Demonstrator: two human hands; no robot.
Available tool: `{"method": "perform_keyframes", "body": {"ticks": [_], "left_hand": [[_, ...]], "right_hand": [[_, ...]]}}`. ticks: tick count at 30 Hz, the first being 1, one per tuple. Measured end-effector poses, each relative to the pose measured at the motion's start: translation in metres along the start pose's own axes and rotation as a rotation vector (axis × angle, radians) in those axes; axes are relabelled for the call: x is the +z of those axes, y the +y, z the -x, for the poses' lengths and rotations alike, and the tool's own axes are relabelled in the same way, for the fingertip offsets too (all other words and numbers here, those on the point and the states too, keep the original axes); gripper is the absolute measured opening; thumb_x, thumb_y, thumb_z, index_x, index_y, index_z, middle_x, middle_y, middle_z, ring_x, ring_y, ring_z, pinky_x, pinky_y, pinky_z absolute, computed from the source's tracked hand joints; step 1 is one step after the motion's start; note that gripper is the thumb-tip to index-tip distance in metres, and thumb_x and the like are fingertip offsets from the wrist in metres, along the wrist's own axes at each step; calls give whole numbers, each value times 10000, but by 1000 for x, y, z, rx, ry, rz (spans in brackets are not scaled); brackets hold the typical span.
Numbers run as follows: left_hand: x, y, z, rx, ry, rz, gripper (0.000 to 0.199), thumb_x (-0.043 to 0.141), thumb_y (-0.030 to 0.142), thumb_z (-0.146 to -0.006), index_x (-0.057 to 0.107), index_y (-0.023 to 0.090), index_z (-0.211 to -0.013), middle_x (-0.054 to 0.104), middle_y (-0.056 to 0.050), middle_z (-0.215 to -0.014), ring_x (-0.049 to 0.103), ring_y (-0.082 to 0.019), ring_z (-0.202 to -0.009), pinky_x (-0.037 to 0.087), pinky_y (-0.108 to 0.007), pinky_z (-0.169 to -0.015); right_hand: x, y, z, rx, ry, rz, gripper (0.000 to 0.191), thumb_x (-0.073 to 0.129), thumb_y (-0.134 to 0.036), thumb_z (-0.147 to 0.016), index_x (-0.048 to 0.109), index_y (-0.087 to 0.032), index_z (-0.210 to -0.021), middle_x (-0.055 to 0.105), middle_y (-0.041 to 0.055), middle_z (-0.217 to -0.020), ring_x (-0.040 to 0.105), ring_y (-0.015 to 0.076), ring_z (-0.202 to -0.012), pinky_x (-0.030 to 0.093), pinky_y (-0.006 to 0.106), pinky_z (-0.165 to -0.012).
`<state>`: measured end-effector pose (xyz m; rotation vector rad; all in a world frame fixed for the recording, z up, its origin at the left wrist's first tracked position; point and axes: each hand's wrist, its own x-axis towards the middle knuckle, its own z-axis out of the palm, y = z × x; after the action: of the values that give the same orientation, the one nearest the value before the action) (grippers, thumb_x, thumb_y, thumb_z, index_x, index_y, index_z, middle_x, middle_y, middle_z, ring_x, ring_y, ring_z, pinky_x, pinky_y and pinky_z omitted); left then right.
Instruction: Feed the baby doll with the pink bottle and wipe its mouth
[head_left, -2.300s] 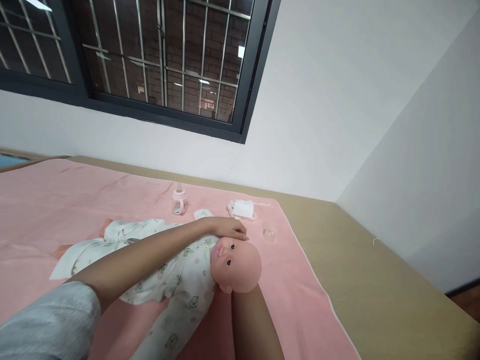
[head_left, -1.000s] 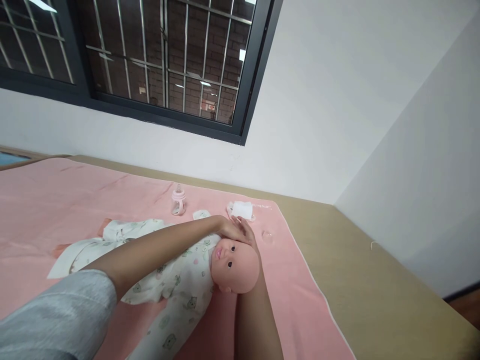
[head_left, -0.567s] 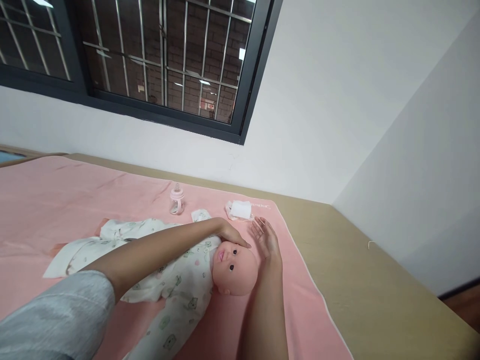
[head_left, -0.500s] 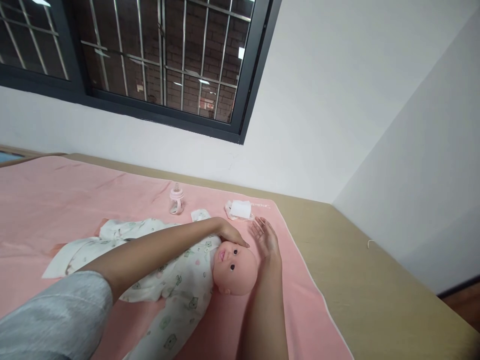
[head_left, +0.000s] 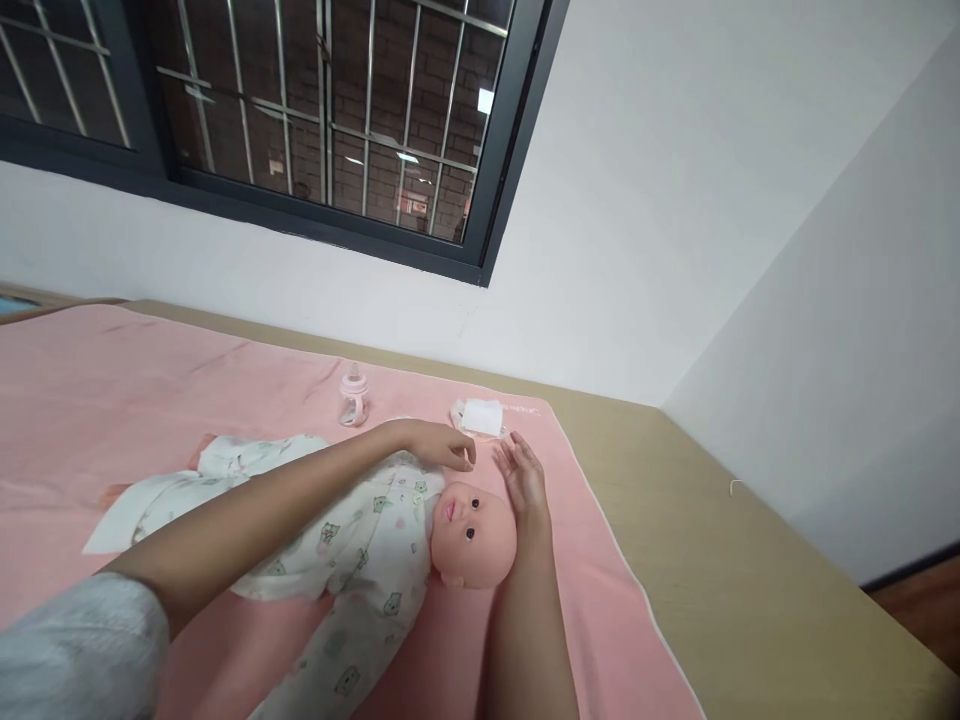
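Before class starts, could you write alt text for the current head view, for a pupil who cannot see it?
A dressed baby doll lies on a pink blanket, a person's left hand and right hand near its head. A bottle and small white object sit beyond.

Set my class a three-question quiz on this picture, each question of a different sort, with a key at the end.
1. True or false: the baby bottle stands upright.
2. Which of these is closest to the right hand? A) the baby bottle B) the white packet C) the window
3. Fill in the colour: the doll lies on a ____ blanket.

Key: 1. True; 2. B; 3. pink.
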<state>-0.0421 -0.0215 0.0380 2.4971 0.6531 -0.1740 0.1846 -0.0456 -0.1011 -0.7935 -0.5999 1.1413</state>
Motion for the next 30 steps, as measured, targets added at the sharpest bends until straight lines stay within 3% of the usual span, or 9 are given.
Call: {"method": "perform_keyframes", "body": {"ticks": [6, 10, 23, 30], "left_hand": [[5, 0, 74, -19, 307, 63, 476, 421, 475, -926, 499, 212, -1315, 523, -61, -1405, 502, -232, -1241, 397, -308, -998], [13, 1, 103, -50, 381, 103, 488, 415, 511, -934, 477, 250, -1342, 517, -32, -1413, 503, -230, -1242, 403, -308, -991], [8, -18, 128, -31, 333, 93, 490, 440, 534, -921, 489, 304, -1351, 531, -17, -1404, 528, -246, -1232, 429, -305, -960], [4, -13, 140, -84, 362, 117, 478, 446, 525, -917, 494, 309, -1340, 544, 0, -1394, 531, -234, -1229, 437, -298, -954]], "right_hand": [[0, 17, -11, 38, -44, 68, 530, 840, -236, -579, 662, -203, -1077, 694, 10, -953, 668, 152, -980, 478, 354, -1056], [-2, 22, -16, 33, -58, 101, 528, 843, -231, -545, 666, -184, -1040, 695, 19, -959, 667, 171, -1017, 449, 372, -1093], [1, 23, -20, 104, -117, 70, 479, 826, -128, -577, 682, -157, -1033, 696, 58, -1046, 667, 197, -1066, 427, 376, -1121], [8, 21, -16, 142, -144, 56, 435, 800, -100, -620, 683, -150, -1036, 695, 60, -1027, 654, 203, -1100, 426, 368, -1121]]}}
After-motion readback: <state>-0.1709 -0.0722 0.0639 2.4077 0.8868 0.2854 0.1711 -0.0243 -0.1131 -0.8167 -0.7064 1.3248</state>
